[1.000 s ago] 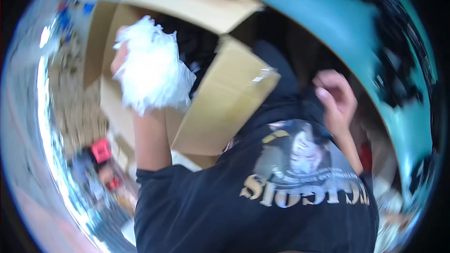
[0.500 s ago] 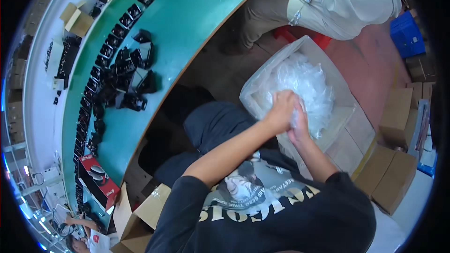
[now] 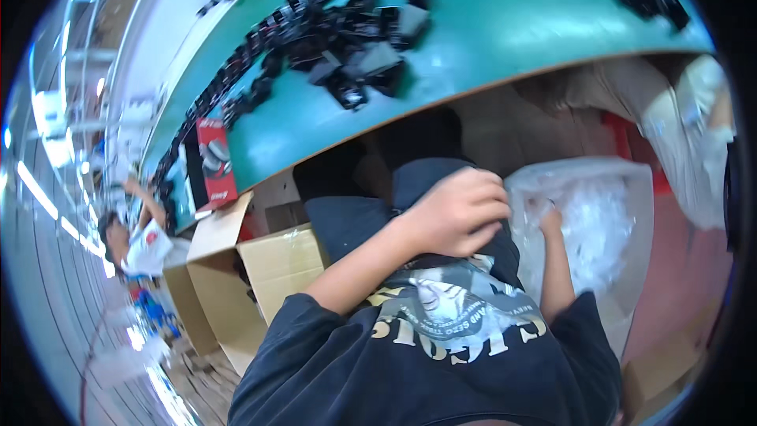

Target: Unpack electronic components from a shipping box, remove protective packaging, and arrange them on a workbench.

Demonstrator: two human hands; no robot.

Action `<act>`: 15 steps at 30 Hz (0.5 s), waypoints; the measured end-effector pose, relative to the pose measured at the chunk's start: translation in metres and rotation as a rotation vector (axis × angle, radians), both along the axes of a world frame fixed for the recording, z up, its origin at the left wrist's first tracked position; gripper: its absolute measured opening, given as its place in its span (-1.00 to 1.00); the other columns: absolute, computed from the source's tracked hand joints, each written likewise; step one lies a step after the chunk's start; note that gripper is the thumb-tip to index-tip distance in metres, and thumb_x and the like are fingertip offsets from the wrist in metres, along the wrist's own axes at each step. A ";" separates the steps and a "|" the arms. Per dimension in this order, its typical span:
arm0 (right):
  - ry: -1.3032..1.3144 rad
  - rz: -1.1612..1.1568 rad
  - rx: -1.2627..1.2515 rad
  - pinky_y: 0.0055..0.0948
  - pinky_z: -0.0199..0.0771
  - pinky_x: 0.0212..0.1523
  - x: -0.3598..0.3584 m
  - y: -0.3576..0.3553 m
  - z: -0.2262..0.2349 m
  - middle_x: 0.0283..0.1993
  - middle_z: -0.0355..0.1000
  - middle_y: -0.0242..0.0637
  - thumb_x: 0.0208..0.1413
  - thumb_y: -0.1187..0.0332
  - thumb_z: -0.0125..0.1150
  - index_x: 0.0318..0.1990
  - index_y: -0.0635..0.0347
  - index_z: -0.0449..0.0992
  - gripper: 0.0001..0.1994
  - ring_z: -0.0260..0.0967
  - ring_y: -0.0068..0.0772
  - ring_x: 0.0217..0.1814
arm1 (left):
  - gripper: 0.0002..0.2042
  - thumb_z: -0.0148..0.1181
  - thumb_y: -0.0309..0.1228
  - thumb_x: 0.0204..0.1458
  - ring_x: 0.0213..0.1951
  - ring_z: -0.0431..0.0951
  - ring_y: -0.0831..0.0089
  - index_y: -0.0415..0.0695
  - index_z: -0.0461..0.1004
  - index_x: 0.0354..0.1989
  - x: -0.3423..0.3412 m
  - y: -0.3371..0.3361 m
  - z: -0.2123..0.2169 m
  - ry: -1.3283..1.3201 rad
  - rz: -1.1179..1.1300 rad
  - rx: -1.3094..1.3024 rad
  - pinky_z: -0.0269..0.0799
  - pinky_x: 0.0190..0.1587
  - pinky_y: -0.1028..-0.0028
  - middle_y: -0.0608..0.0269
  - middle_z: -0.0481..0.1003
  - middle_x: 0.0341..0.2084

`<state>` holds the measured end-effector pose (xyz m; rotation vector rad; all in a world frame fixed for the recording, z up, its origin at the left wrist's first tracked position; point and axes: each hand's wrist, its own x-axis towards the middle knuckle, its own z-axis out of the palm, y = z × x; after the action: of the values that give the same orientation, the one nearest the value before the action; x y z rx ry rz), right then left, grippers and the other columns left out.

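Note:
My left hand (image 3: 465, 209) is over my lap, palm down. Its fingers are loosely bent, the thumb stands apart from them, and nothing shows in it. My right hand (image 3: 550, 219) is at the near-left side of a plastic-lined bin (image 3: 645, 197). The fingers of that hand look closed, but what they hold is too blurred to make out. Inside the bin lies a heap of clear plastic bags (image 3: 603, 229), just right of my right hand.
A green worktable (image 3: 489, 39) curves ahead, carrying a pile of black boxed parts (image 3: 355, 47), a long row of similar parts, and a red box (image 3: 214, 162). Open cartons (image 3: 284, 260) stand at my left. Other people sit at far left and right.
My hands, which were together above the plastic bags, have parted. The left has moved left over my lap; the right stays by the bin. My view has turned left.

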<state>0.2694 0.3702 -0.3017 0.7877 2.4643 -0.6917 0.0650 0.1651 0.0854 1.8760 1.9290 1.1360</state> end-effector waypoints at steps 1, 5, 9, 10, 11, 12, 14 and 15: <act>0.189 -0.059 -0.088 -0.12 0.38 0.01 0.004 -0.004 0.081 0.07 0.41 0.02 0.09 0.07 0.01 0.00 0.05 0.51 -0.59 0.36 0.09 0.05 | -0.70 0.27 -0.47 -0.27 -0.15 0.46 0.18 -0.15 0.49 -0.26 -0.020 -0.021 0.012 0.067 0.149 0.080 0.36 -0.04 0.29 0.16 0.47 -0.32; 0.116 0.002 0.106 -0.16 0.31 0.15 0.033 0.013 0.141 0.19 0.26 0.15 -0.08 0.38 0.19 0.15 0.28 0.34 -0.45 0.23 0.20 0.20 | -0.31 0.35 -0.25 -0.33 0.13 0.20 -0.04 -0.05 0.30 0.12 -0.100 -0.099 0.036 0.297 0.867 0.120 0.13 0.14 0.04 -0.07 0.20 0.15; 0.205 -0.046 -0.094 -0.18 0.15 0.30 0.044 0.025 0.184 0.39 0.01 0.13 -0.06 0.46 0.19 0.27 0.20 0.25 -0.37 -0.01 0.19 0.40 | -0.12 0.36 -0.01 -0.25 0.34 -0.19 -0.26 0.00 0.10 0.29 -0.129 -0.099 0.023 0.637 1.013 -0.242 -0.13 0.20 -0.29 -0.08 -0.16 0.35; 0.197 -0.055 -0.068 -0.18 0.15 0.30 0.046 0.029 0.193 0.39 0.01 0.13 -0.06 0.46 0.19 0.27 0.20 0.25 -0.37 -0.01 0.19 0.40 | -0.12 0.36 -0.01 -0.25 0.34 -0.19 -0.26 0.00 0.10 0.29 -0.132 -0.089 0.014 0.617 1.007 -0.220 -0.13 0.20 -0.29 -0.08 -0.16 0.35; 0.206 -0.042 -0.108 -0.19 0.12 0.32 0.047 0.034 0.203 0.41 -0.03 0.11 -0.05 0.47 0.19 0.28 0.18 0.24 -0.36 -0.05 0.15 0.43 | -0.11 0.35 0.02 -0.24 0.34 -0.23 -0.28 0.01 0.08 0.30 -0.133 -0.075 0.002 0.608 1.051 -0.208 -0.17 0.18 -0.34 -0.09 -0.18 0.36; 0.212 -0.040 -0.148 -0.20 0.08 0.34 0.052 0.036 0.213 0.44 -0.08 0.09 -0.04 0.48 0.18 0.29 0.16 0.23 -0.36 -0.10 0.11 0.46 | -0.09 0.34 0.05 -0.24 0.35 -0.26 -0.30 0.01 0.07 0.31 -0.132 -0.059 -0.010 0.597 1.083 -0.197 -0.22 0.16 -0.39 -0.09 -0.20 0.36; 0.244 -0.040 -0.217 -0.23 0.01 0.38 0.052 0.042 0.233 0.49 -0.18 0.04 -0.02 0.51 0.17 0.32 0.12 0.21 -0.34 -0.19 0.03 0.52 | -0.06 0.32 0.10 -0.24 0.36 -0.34 -0.33 0.01 0.03 0.33 -0.138 -0.025 -0.025 0.577 1.144 -0.156 -0.30 0.12 -0.49 -0.10 -0.24 0.38; 0.238 -0.071 -0.189 -0.23 0.01 0.38 0.051 0.041 0.245 0.49 -0.18 0.04 -0.02 0.51 0.17 0.32 0.12 0.21 -0.34 -0.19 0.03 0.52 | -0.06 0.32 0.10 -0.24 0.36 -0.34 -0.33 0.01 0.03 0.33 -0.142 -0.013 -0.028 0.555 1.118 -0.131 -0.30 0.12 -0.49 -0.10 -0.24 0.38</act>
<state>0.3209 0.4108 -0.0566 0.7601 2.5391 -1.0831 -0.0769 0.1524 0.0572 1.0017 3.4399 0.6169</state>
